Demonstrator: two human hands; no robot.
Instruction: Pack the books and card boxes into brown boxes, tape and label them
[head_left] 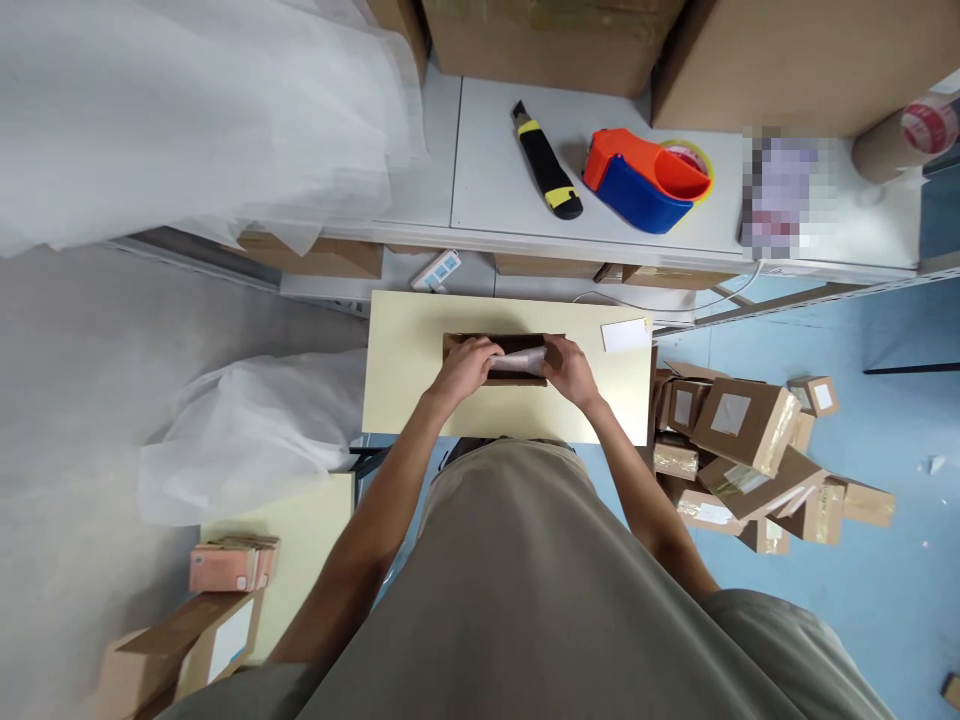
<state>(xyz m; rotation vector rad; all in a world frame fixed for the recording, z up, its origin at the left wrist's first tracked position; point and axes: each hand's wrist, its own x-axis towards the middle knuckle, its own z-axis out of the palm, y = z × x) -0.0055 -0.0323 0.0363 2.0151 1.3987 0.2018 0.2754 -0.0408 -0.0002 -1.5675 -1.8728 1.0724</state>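
Head view: near the middle of the frame, an open box sits on a pale yellow table; a whitish wrapped piece lies crosswise inside it, spanning the gap between two bare hands. Left hand has its fingers bent around the piece's left end; right hand grasps the other end, at the right side of the box; both forearms reach up from the bottom of the frame, either side of a shirt. Right of the box, near the table's edge, lies a white card.

Across the top of the frame runs a grey shelf; on it, right of centre, a cutter lies beside an orange and blue tape dispenser; farther right is a pixelated thing, too blurred to name, then a tape roll. White sheeting fills the upper left; cartons lie heaped at the right; pink packs stand at lower left.
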